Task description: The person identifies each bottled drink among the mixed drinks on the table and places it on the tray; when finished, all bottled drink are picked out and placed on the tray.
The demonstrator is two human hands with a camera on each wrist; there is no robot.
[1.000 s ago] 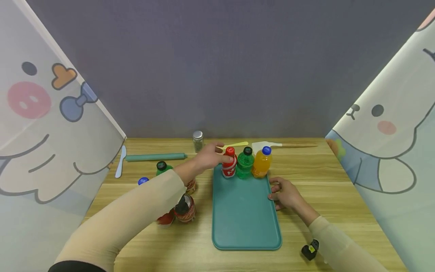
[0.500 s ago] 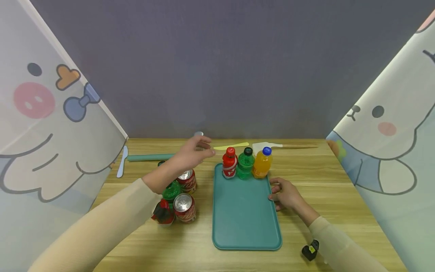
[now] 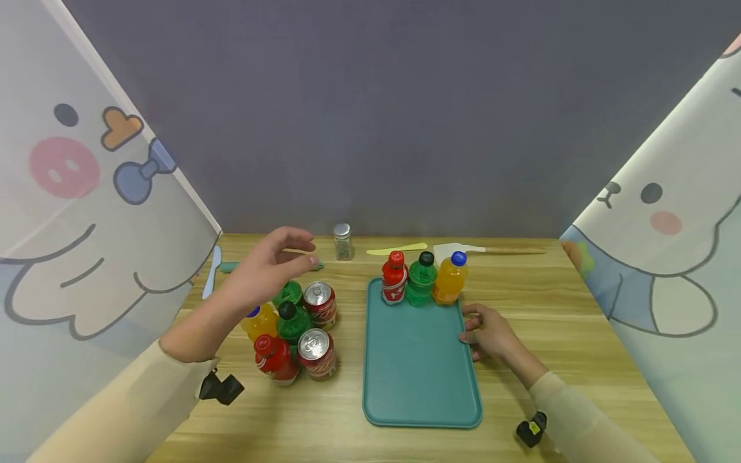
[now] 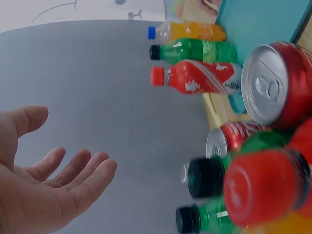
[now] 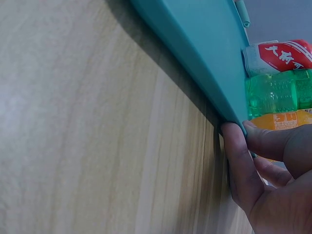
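My left hand (image 3: 263,267) is raised, fingers loosely bent and holding nothing, above the left-hand group of drinks. That group has a red bottle (image 3: 275,361), an orange juice bottle (image 3: 262,321), green bottles (image 3: 294,326) and red soda cans (image 3: 317,360). With thumb and fingers my right hand (image 3: 489,331) pinches the right rim of the teal tray (image 3: 419,373); the right wrist view shows the thumb (image 5: 270,144) over the edge. Along the tray's far end stand, left to right, a red bottle (image 3: 394,283), a green bottle (image 3: 421,283) and an orange juice bottle (image 3: 450,283).
Behind the tray lie a yellow knife (image 3: 397,249) and a spatula (image 3: 498,250). A glass shaker (image 3: 343,242) stands near the back wall. At the left are a pale blue knife (image 3: 212,273) and a teal rod (image 3: 228,266), partly behind my left hand.
My left hand has let go of the red bottle at the tray's far left and drawn back leftward over the other drinks. My right hand stays on the tray rim.
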